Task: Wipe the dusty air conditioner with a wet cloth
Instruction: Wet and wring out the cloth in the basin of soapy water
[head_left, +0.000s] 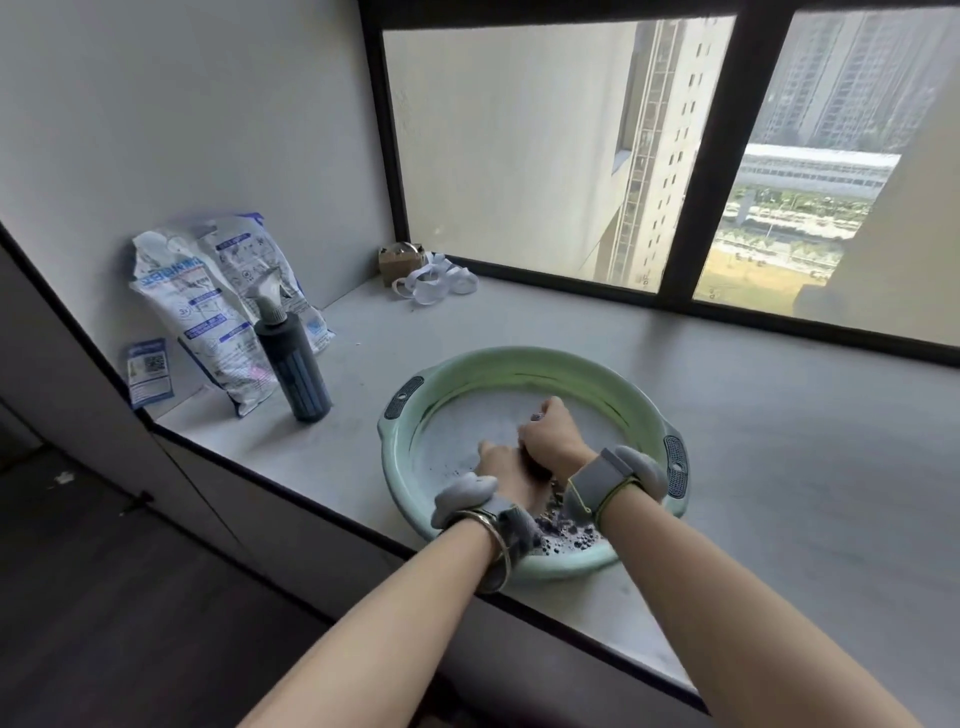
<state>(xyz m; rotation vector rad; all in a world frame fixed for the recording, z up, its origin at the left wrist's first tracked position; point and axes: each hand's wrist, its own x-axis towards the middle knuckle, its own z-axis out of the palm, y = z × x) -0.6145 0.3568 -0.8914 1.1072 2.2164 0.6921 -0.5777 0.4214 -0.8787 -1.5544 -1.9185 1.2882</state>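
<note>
Both hands, the left hand (501, 462) and the right hand (550, 434), clench a dark cloth (535, 465) over the green basin (467, 371). The fists hide nearly all of the cloth.

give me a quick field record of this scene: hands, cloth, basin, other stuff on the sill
left hand: curled round the dark cloth, inside the basin
right hand: curled round the same cloth, beside the left
cloth: dark, mostly hidden between the hands, looks wrung
basin: pale green, round, on the sill near its front edge, wet specks inside
spray bottle: dark, upright, left of the basin
bags: white printed, leaning against the wall
air conditioner: not in view
</note>
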